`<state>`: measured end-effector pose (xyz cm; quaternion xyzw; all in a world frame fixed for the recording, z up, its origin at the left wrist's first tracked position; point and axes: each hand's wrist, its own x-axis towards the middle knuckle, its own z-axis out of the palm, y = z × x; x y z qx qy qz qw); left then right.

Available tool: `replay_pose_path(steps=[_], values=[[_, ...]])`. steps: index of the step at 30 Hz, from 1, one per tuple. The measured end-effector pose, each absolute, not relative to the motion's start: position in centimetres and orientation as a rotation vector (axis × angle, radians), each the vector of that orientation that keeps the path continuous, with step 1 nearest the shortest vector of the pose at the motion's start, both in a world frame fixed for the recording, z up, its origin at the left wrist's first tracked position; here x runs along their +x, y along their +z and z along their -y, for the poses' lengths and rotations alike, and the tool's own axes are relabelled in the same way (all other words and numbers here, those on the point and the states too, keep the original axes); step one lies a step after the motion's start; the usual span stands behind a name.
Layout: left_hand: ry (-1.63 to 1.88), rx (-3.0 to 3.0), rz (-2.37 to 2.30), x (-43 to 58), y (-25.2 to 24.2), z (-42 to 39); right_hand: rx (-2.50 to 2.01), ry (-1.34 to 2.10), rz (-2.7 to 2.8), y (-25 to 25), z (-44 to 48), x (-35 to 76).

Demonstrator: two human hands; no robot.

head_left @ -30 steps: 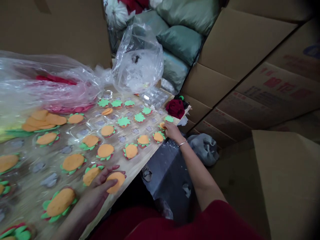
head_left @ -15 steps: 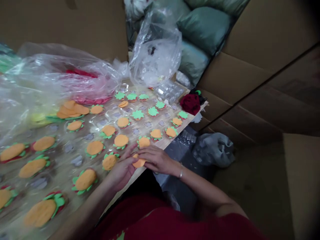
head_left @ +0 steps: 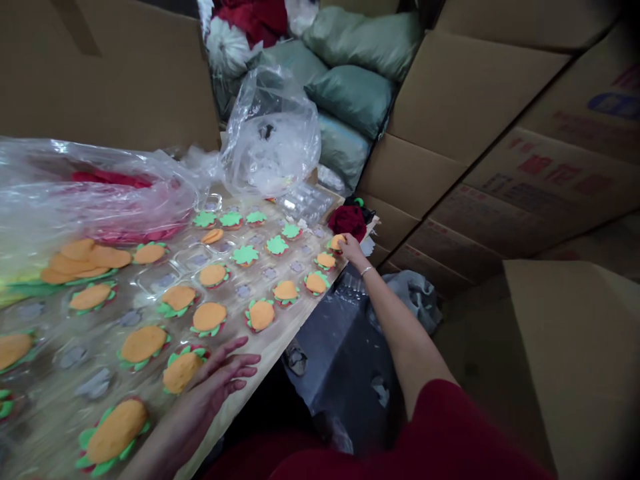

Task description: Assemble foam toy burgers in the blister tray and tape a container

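Rows of orange foam rounds over green leaf-edged and red layers, like this orange round (head_left: 209, 317), lie in clear plastic trays on the wooden table (head_left: 295, 319). Several stacks toward the back show a green leafy piece (head_left: 245, 255) on top. My right hand (head_left: 351, 249) reaches to the table's far right end, its fingers closed on an orange piece (head_left: 337, 243) at the last stack. My left hand (head_left: 220, 377) hovers at the near edge, fingers spread and holding nothing, beside another orange-topped stack (head_left: 183, 371).
A clear bag with pink and red pieces (head_left: 135, 207) lies at the back left, near loose orange rounds (head_left: 83, 259). Behind the table stand a clear bag (head_left: 273, 150) and green sacks (head_left: 353, 97). Cardboard boxes (head_left: 470, 100) line the right. A dark red bundle (head_left: 347, 221) sits at the corner.
My right hand has moved away from my left hand to the far right stack, with an orange piece. My left hand has let go and opened. The view has shifted right.
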<state>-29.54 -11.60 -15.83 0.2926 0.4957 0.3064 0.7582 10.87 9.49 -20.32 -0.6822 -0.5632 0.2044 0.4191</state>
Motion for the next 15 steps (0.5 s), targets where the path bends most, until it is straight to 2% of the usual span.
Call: replay_pose_path(steps=[8, 15], values=[[0.655, 0.703, -1.099, -29.8, -16.3, 11.4, -1.986, 0.204, 1.330, -21.9, -8.9, 10.1], [0.753, 0.870, -1.106, -31.5, -14.7, 11.6, -1.930, 0.135, 1.429, -20.6, -5.2, 7.7]])
